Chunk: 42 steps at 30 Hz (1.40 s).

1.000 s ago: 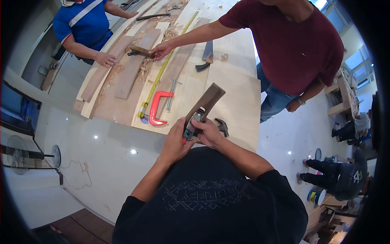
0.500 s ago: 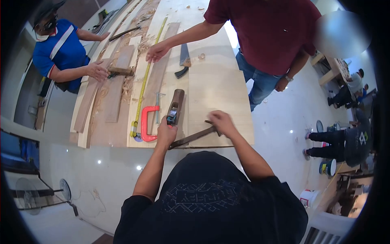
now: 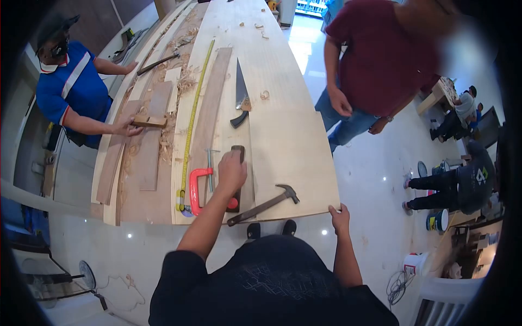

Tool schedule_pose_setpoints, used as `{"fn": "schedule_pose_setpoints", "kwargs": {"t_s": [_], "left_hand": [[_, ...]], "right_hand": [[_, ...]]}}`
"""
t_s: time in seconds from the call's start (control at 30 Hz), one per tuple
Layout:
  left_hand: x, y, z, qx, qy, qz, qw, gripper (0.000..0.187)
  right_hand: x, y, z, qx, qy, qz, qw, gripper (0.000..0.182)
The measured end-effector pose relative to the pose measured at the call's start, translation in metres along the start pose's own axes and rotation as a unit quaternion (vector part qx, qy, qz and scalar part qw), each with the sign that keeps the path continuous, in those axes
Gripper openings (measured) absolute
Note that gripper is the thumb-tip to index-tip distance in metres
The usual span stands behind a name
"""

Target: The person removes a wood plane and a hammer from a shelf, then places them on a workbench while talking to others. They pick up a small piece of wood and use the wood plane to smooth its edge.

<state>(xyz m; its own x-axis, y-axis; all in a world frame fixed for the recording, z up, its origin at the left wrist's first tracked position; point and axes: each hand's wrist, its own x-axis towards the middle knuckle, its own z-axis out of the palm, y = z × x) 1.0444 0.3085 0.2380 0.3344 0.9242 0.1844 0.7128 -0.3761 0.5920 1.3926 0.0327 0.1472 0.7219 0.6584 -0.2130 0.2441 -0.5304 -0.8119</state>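
Note:
My left hand is closed over a dark wooden hand plane lying on the workbench; the hand and forearm cover much of the plane. A claw hammer lies between my hands, its handle towards the left. My right hand grips the near right corner of a pale wooden board, thumb at the edge. Left of the plane is a red C-clamp. Beside the clamp, a yellow tape measure runs extended along the bench. A handsaw rests farther up.
At the left, a co-worker in blue holds a wooden block-like tool. Another person in maroon stands at the right side. Planks, wood shavings and a second hammer lie on the bench's left side.
My right hand has left the hammer and moved right to the board's corner. The hammer has turned over, and my left hand has shifted onto the plane's top. The maroon-shirted person's arm has withdrawn.

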Motion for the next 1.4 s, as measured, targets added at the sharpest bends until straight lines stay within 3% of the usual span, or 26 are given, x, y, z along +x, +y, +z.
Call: {"fn": "schedule_pose_setpoints", "kwargs": {"t_s": [0.2, 0.27, 0.37, 0.43, 0.53, 0.6, 0.63, 0.7, 0.77, 0.8, 0.87, 0.9, 1.07, 1.17, 1.2, 1.3, 1.4], "left_hand": [[0.139, -0.055, 0.068, 0.162, 0.054, 0.016, 0.985, 0.023], [0.158, -0.067, 0.076, 0.196, 0.083, 0.032, 0.976, 0.019], [0.189, -0.096, 0.091, 0.206, -0.018, -0.005, 0.978, 0.023], [0.196, -0.097, 0.08, 0.207, -0.034, -0.013, 0.978, 0.021], [0.203, -0.107, 0.071, 0.207, 0.017, -0.016, 0.978, 0.022], [0.189, -0.098, 0.064, 0.217, 0.096, 0.029, 0.971, 0.027], [0.175, -0.083, 0.057, 0.198, 0.069, 0.047, 0.977, 0.026], [0.131, -0.029, 0.034, 0.161, 0.012, 0.079, 0.984, 0.028], [0.063, 0.018, 0.008, 0.031, -0.182, 0.037, 0.982, 0.035], [0.023, 0.029, 0.012, 0.051, -0.236, 0.042, 0.97, 0.038], [-0.056, 0.058, 0.004, 0.053, -0.261, 0.092, 0.96, 0.036], [-0.087, 0.042, 0.03, 0.077, -0.29, 0.106, 0.948, 0.037], [-0.145, 0.032, 0.044, 0.115, -0.14, 0.071, 0.981, 0.028], [-0.155, 0.031, 0.03, 0.111, -0.167, 0.043, 0.979, 0.025], [-0.155, 0.044, 0.017, 0.098, -0.235, -0.005, 0.967, 0.025], [-0.175, 0.055, 0.02, 0.043, -0.272, -0.084, 0.958, 0.027], [-0.185, 0.059, 0.01, -0.04, -0.247, -0.094, 0.964, 0.03]], "right_hand": [[0.0, 0.011, 0.002, 0.022, 0.012, 0.046, 0.999, 0.051], [0.0, 0.021, 0.006, 0.03, 0.019, 0.057, 0.998, 0.053], [-0.004, 0.013, 0.002, 0.036, -0.006, 0.072, 0.997, 0.053], [-0.014, -0.013, 0.0, 0.043, -0.017, 0.102, 0.994, 0.053], [-0.007, -0.012, -0.002, 0.033, -0.03, 0.088, 0.995, 0.054], [-0.006, -0.008, -0.006, 0.034, -0.045, 0.088, 0.995, 0.055], [-0.007, -0.015, -0.008, 0.044, -0.056, 0.099, 0.993, 0.056], [-0.004, -0.02, -0.009, 0.064, -0.071, 0.112, 0.989, 0.054], [-0.002, -0.013, -0.011, 0.08, -0.08, 0.121, 0.986, 0.05], [-0.006, -0.011, -0.016, 0.095, -0.1, 0.104, 0.985, 0.053], [-0.002, -0.014, -0.021, 0.131, -0.15, 0.05, 0.979, 0.057], [0.0, -0.014, -0.021, 0.142, -0.154, 0.041, 0.977, 0.06], [0.006, -0.007, -0.026, 0.139, -0.173, 0.013, 0.975, 0.059], [0.009, 0.0, -0.025, 0.12, -0.171, -0.002, 0.978, 0.057], [0.01, 0.001, -0.026, 0.112, -0.165, -0.006, 0.98, 0.057], [0.013, 0.009, -0.025, 0.129, -0.167, -0.019, 0.977, 0.054], [0.011, 0.017, -0.018, 0.186, -0.148, -0.031, 0.971, 0.052]]}}
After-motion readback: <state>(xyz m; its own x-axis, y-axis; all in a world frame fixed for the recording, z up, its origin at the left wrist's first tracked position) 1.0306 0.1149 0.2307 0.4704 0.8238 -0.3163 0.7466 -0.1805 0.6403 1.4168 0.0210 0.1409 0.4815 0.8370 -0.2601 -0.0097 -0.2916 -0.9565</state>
